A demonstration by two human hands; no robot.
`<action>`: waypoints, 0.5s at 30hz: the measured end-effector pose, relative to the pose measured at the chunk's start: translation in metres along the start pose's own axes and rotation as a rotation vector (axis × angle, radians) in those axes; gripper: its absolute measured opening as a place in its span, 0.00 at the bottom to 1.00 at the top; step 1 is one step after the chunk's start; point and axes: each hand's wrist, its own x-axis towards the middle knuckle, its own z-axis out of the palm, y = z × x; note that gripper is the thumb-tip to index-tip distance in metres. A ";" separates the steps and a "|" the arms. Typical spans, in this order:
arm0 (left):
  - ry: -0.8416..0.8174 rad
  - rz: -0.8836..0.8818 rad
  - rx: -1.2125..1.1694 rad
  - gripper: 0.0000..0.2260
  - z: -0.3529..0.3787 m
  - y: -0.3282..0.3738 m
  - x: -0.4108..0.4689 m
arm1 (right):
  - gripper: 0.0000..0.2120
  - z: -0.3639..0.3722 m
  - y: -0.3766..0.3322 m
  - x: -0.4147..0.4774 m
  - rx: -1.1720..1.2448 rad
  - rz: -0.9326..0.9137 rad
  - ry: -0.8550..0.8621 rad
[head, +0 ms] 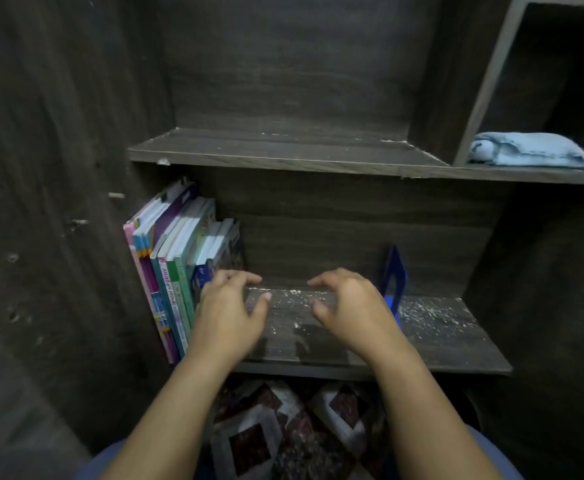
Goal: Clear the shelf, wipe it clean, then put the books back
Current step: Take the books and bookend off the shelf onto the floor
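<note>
Books (179, 271) upright at the left end of the dusty shelf (439, 341).
Thin, floppy, light: we'd squeeze the row at both ends, near the spines. Left hand (230, 306) and right hand (349, 303) loosely curled, empty.

teal book spine (168, 289) reads "ANJARAN", rest of title blurred, blue book (203, 271) white script illegible, nothing else readable

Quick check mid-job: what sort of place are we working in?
Probably a home, at a dark wooden bookcase: colourful books stand on the dusty lower shelf, a folded blue cloth lies in a side cubby, and a patterned floor shows below.
</note>
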 end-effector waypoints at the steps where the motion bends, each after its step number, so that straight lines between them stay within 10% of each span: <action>1: 0.021 -0.011 -0.002 0.13 0.002 -0.005 -0.003 | 0.13 0.010 0.005 -0.001 -0.008 -0.003 -0.018; 15: 0.159 0.006 0.306 0.38 0.034 -0.034 0.030 | 0.11 0.048 0.066 -0.010 0.005 -0.008 -0.151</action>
